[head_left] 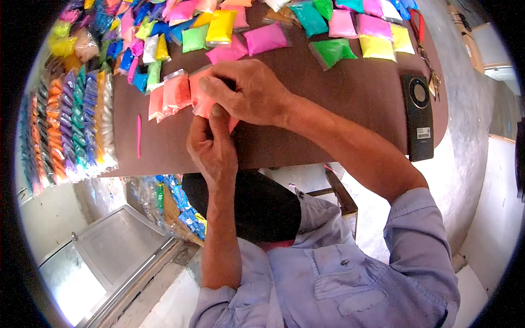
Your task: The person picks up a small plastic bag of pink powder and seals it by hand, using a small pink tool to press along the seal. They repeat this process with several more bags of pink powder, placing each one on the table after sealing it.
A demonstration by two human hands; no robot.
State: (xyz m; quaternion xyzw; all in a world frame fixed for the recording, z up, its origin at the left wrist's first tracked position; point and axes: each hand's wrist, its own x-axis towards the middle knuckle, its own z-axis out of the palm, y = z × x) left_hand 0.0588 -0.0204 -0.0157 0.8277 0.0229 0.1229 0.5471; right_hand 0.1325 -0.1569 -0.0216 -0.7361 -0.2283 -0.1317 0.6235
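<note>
A coral-coloured clear plastic packet (199, 90) is between my two hands over the near part of the brown table (322, 104). My left hand (214, 145) pinches its lower edge, thumb pointing up. From above, my right hand (249, 90) closes over the upper right side, its thumb and fingertips near the left thumb. Part of the packet is hidden behind the fingers. Directly left of it, two similar coral packets (176, 93) lie in a row, side by side. A thin pink strip (139, 135) rests on the table further left.
Many colourful packets, such as a yellow one (221, 27) and a green one (332, 53), spread along the far side. Bagged twisted coloured strands (70, 123) lie at the left edge. At the right are a black device (418, 117) and keys on a red strap (418, 26).
</note>
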